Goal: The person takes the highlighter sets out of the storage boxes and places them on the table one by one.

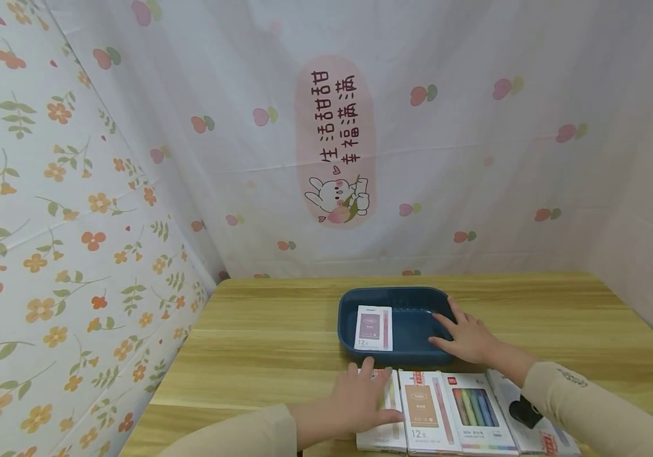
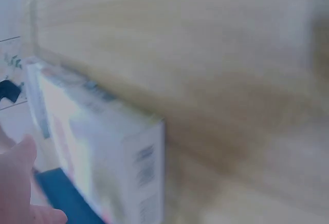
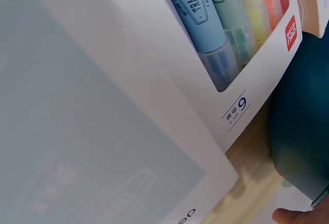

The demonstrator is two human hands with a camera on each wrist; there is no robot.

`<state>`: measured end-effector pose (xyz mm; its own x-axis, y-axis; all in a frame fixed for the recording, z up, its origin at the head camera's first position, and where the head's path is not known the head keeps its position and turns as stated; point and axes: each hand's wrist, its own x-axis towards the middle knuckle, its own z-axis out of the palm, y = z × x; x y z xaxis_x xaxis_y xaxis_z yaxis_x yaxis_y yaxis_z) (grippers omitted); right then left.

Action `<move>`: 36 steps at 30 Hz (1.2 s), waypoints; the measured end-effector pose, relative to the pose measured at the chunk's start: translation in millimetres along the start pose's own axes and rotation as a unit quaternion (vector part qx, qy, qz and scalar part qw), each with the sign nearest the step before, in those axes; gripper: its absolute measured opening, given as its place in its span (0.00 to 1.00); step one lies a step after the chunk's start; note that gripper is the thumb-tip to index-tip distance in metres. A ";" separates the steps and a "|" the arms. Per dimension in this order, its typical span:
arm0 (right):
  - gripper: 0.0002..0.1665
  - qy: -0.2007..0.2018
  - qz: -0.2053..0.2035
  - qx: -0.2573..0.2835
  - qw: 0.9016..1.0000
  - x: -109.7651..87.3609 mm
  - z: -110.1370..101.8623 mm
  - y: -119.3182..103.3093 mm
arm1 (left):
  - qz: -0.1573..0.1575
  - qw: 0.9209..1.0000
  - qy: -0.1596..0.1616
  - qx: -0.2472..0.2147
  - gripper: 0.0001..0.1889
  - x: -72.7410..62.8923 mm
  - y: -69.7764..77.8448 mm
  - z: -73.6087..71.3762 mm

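A dark blue plastic tray (image 1: 423, 357) stands on the table, holding a white box with a purple panel (image 1: 372, 328) at its left end. My right hand (image 1: 469, 336) lies over the tray's right rim, fingers spread and their tips inside. Just in front of the tray, my left hand (image 1: 360, 401) is over the leftmost white box (image 1: 380, 438) of a row, fingers extended; whether it touches the box is unclear. Beside that box lie a box with an orange panel (image 1: 423, 409), a highlighter box (image 1: 477, 412) with a window, and a white-and-grey box (image 3: 103, 121), partly under my right sleeve.
The wood-grain table (image 1: 257, 343) extends to both sides of the tray. A printed cloth (image 1: 417, 158) hangs behind it, and a flowered cloth (image 1: 75, 254) hangs at the left. A small black object (image 1: 525, 414) shows near my right sleeve, over the rightmost box.
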<state>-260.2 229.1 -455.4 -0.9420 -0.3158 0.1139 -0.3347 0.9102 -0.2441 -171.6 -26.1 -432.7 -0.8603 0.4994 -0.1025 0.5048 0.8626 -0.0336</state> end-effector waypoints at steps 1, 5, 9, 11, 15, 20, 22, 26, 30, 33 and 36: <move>0.40 0.001 0.000 -0.001 1.000 0.4 0.5 0.6 | 0.006 1.000 0.008 0.006 0.40 1.0 -1.5 -4.4; 0.40 0.000 -0.001 -0.001 1.000 0.9 1.8 1.5 | 0.007 0.999 0.030 0.025 0.39 6.7 -6.1 -22.3; 0.40 -0.003 -0.001 0.000 1.000 0.6 0.6 1.2 | -0.002 0.998 0.046 0.043 0.40 15.6 -10.0 -34.0; 0.40 -0.003 0.000 -0.001 1.000 0.7 0.0 1.1 | -0.006 0.998 0.049 0.045 0.40 21.3 -12.0 -38.0; 0.39 -0.004 -0.001 -0.002 1.000 0.3 -0.4 0.1 | -0.016 0.997 0.061 0.038 0.39 34.4 -15.9 -44.1; 0.39 -0.001 -0.004 -0.007 1.000 0.4 -0.3 -0.4 | -0.033 0.997 0.070 0.027 0.39 54.5 -19.9 -46.9; 0.39 0.000 -0.005 -0.007 1.000 0.3 -0.7 -0.7 | -0.038 0.997 0.063 0.014 0.38 63.1 -21.8 -46.0; 0.39 -0.004 -0.004 -0.003 1.000 -0.1 -1.1 -1.1 | -0.057 0.998 0.036 -0.022 0.38 79.3 -26.4 -41.5; 0.39 -0.007 -0.003 0.000 1.000 0.4 -0.6 0.2 | -0.083 0.995 0.001 -0.048 0.39 93.6 -29.5 -34.8; 0.39 -0.007 -0.003 0.000 1.000 0.2 -0.1 0.6 | -0.098 0.993 -0.016 -0.064 0.40 102.7 -30.1 -30.4; 0.38 -0.005 -0.005 -0.002 1.000 -0.1 0.2 0.6 | -0.101 0.992 -0.030 -0.072 0.39 109.2 -29.8 -27.4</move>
<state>-260.3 229.6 -455.8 -0.9387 -0.3281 0.1060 -0.3443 0.9078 -0.2395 -282.5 5.0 -415.6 -0.9347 0.3138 -0.1669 0.3038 0.9491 0.0832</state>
